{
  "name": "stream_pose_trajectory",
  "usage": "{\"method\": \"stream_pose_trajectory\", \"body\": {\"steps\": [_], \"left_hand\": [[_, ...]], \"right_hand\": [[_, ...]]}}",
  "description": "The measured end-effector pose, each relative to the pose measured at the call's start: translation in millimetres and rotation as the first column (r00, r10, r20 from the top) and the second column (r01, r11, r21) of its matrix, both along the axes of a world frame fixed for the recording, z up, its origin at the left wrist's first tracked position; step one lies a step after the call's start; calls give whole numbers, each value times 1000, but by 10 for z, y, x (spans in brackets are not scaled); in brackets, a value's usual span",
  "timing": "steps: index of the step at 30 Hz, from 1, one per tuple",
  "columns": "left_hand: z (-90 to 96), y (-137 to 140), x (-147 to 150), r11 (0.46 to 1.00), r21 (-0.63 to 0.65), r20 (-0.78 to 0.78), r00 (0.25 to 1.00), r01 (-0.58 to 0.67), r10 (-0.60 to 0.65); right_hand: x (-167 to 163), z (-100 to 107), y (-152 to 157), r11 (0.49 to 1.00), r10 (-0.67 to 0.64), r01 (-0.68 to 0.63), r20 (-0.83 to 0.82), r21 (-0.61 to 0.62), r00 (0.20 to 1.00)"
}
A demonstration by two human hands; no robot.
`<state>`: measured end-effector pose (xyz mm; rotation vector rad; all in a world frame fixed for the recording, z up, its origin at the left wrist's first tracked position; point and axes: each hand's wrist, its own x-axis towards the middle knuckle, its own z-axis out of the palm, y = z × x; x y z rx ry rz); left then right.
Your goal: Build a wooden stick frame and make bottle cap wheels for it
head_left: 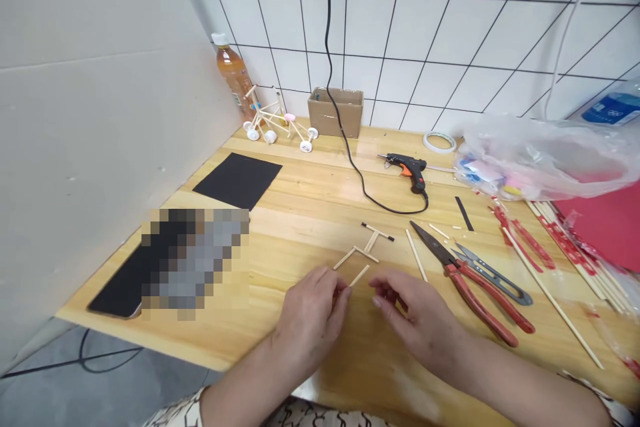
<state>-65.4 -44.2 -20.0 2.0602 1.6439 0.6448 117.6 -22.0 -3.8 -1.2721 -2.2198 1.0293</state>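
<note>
My left hand [315, 307] pinches a short wooden stick [360, 275] between thumb and fingers, its free end pointing up and right. Close by on the right is my right hand [417, 310], fingers bent and slightly apart from the thumb, with nothing visible between them. Just beyond both hands lies a small frame of glued wooden sticks [371, 241], its far crossbar tipped in black at both ends. Another short stick [344, 258] slants from the frame's near crossbar towards my left fingers; whether they touch it I cannot tell.
Red-handled pliers [453, 267], thread snips [493, 271] and loose sticks [553, 297] lie right. Behind are a glue gun [407, 168] with its cord, tape [439, 141], a cardboard box [336, 113], a wheeled stick model [277, 121] and a bottle [234, 77]. Black sheet [237, 180] sits left.
</note>
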Motion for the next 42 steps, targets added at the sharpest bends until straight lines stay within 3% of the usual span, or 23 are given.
{"method": "stream_pose_trajectory", "body": {"steps": [3, 8, 12, 28, 35, 42], "left_hand": [[-4, 18, -9, 1000, 20, -5, 1000, -2, 2], [-47, 45, -50, 995, 84, -78, 995, -49, 56], [-81, 77, -52, 990, 123, -138, 987, -71, 88], [-131, 140, 9, 961, 274, -313, 942, -36, 124], [-111, 138, -27, 962, 266, -231, 965, -61, 125], [-62, 126, -140, 964, 219, -55, 985, -148, 164]], "right_hand": [[-60, -28, 35, 1000, 4, -4, -15, 10, 1000], [-143, -115, -18, 951, 138, -159, 96, 264, 986], [-166, -193, -88, 913, 176, -213, 135, 347, 975], [-134, -243, -115, 916, 227, -259, 135, 307, 964], [-130, -246, -138, 916, 235, -264, 129, 303, 963], [-133, -230, -137, 913, 223, -256, 139, 317, 965]]}}
